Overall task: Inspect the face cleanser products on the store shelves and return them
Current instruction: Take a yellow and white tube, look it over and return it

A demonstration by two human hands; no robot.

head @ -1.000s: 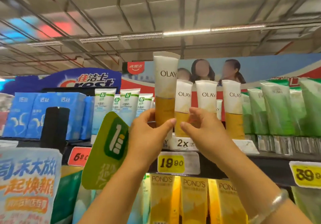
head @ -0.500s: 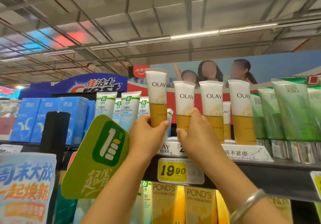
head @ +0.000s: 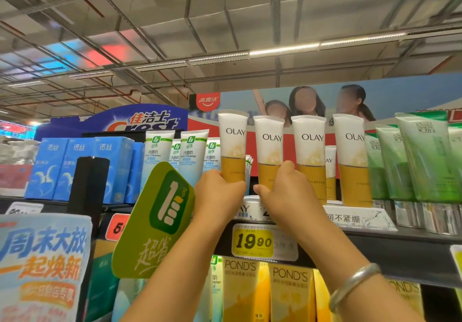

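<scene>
The left hand (head: pixel 220 196) grips the lower part of an Olay cleanser tube (head: pixel 233 146) at the left end of a row of matching tubes (head: pixel 310 156) on a high shelf (head: pixel 375 236), while the right hand (head: pixel 287 191) closes its fingers (head: pixel 287 166) around the next tube (head: pixel 269 151). The tubes stand tall and close together, so a nudge while settling them could probably topple neighbours. Below hangs a yellow price tag (head: pixel 252 241), and a bare ceiling with strip lights (head: pixel 282 50) spans overhead.

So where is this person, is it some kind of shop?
Most likely a supermarket's personal-care aisle. Rows of identical Olay tubes stand on a shelf with a yellow 19.90 price tag on its edge, Pond's boxes sit below, and a Crest sign rises behind under a warehouse-like ceiling.
</scene>
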